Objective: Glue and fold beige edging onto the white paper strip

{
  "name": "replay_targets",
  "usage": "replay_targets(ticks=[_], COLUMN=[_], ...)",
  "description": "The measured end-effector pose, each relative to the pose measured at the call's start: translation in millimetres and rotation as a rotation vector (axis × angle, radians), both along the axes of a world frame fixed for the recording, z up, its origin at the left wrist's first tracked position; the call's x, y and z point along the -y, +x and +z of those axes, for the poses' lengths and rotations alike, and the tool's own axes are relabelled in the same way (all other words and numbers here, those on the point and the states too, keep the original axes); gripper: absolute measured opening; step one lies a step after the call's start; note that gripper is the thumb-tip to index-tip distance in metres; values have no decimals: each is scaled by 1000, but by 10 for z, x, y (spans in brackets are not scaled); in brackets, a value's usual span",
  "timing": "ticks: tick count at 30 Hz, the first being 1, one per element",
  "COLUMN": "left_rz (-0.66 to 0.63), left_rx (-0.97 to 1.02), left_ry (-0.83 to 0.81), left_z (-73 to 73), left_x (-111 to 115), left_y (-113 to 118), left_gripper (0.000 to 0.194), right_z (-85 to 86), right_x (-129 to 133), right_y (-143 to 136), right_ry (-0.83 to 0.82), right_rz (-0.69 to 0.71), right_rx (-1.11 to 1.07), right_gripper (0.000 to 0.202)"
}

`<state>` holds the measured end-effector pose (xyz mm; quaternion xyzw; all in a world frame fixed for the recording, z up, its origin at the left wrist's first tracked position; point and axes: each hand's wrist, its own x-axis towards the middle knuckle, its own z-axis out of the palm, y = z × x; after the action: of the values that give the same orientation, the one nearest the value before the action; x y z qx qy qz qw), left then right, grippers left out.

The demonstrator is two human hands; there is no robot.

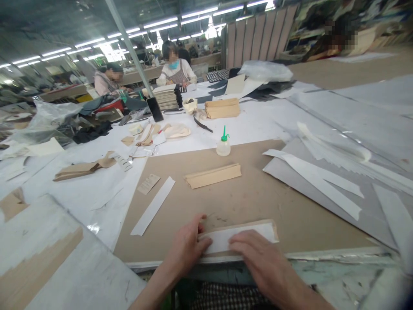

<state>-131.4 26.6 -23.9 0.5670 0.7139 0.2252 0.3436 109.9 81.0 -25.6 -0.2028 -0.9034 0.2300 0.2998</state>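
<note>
Head view: at far left a folded tan piece (84,168) lies on the white table covering (97,193); a loose white strip (153,206) rests on the brown cardboard work board (245,198). Near the board's front edge, the left hand (186,249) lies flat, fingers spread, pressing the left end of a white strip on a tan backing piece (240,234). Its long axis runs left to right, across both hands. The right hand (263,257) presses flat on its middle, fingers extended. Behind stand a tan stack (213,175) and a glue bottle (223,145); cut white strips (318,181) lie right.
</note>
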Motion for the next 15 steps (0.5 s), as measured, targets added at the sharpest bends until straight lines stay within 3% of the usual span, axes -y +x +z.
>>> replay_targets(ticks=[3,8,12,15], left_rz=[28,23,-58,-7], left_rx=[141,448,231,95], left_ry=[-13,-14,185,272], left_z=[3,30,-110,-260], left_x=[14,262,409,410], left_y=[-91,-233,-233,-181], left_gripper=[44,45,43,47], right_z=[-72,-209,-209,-215], right_x=[184,117,39,15], right_y=[-347,-478,-445,-439], right_ry=[-92,-197,-239,-236], right_rz=[150,164,184,193], right_rx=[124,171,101,81], right_gripper=[43,42,38,37])
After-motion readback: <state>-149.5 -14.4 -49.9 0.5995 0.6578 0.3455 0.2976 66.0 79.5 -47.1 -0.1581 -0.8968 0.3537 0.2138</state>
